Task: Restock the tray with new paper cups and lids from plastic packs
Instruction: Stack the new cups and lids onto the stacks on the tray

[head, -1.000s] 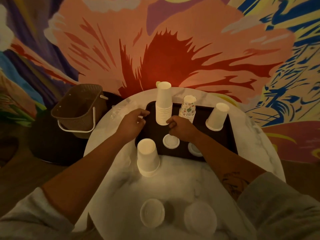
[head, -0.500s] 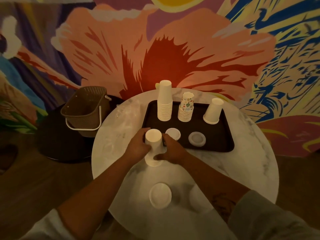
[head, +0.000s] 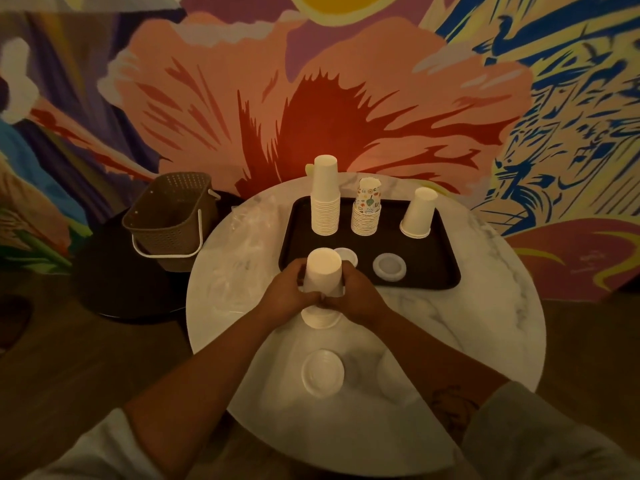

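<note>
A dark tray [head: 440, 244] sits at the back of the round marble table [head: 467, 327]. On it stand a tall stack of white cups [head: 325, 199], a shorter stack topped by a flower-patterned cup [head: 367, 213], a small white cup stack [head: 418, 213] and two lid piles [head: 389, 267]. In front of the tray, my left hand [head: 289, 294] and my right hand [head: 356, 292] together grip an upside-down stack of white cups [head: 322, 271]. Its lower cups [head: 320, 318] show beneath my hands, by the table.
A white lid pile [head: 322, 373] lies on the table near me, with a fainter one [head: 394, 372] to its right. Crumpled clear plastic [head: 239, 251] lies on the table's left. A brown basket [head: 169, 216] sits on a dark low stand on the left.
Both hands left the tray's front edge and closed round the cup stack in front of it. The stack now sits higher and closer to the tray. The camera pulled back.
</note>
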